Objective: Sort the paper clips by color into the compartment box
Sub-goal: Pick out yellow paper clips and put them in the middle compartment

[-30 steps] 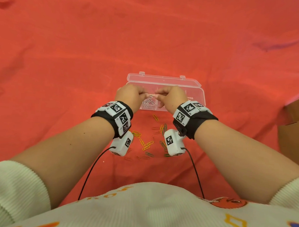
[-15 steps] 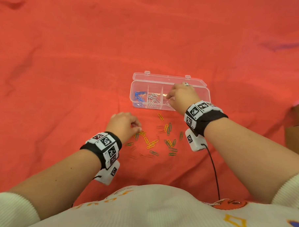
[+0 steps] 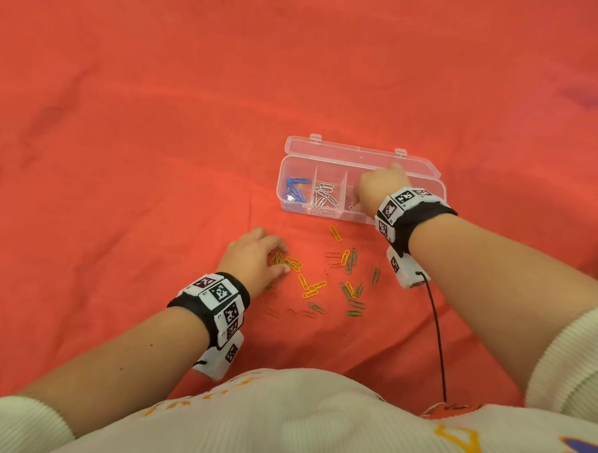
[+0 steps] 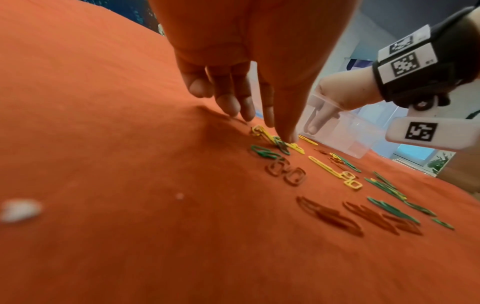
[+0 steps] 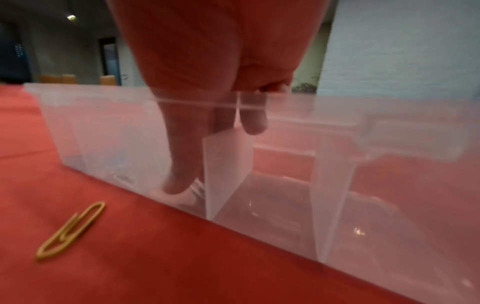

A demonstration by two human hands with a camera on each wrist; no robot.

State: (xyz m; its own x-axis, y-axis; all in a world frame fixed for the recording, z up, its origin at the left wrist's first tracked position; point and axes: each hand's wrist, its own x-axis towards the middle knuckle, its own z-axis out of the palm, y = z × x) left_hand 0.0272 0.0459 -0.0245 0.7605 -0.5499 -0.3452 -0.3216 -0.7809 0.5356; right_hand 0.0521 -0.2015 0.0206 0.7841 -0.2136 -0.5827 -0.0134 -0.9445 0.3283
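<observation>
My right hand (image 3: pixel 378 190) reaches into the box (image 3: pixel 328 149), fingers pointing down into a middle compartment; whether they hold a clip I cannot tell. My left hand (image 3: pixel 255 255) rests with straight fingertips on a yellow-green tangle (image 3: pixel 291 263), to pull out one color. Sorted: two compartments, blue clips (image 3: pixel 296 188) and white clips (image 3: pixel 323 198). Loose on the cloth (image 3: pixel 122 150): roughly twenty, yellow, green, red.
</observation>
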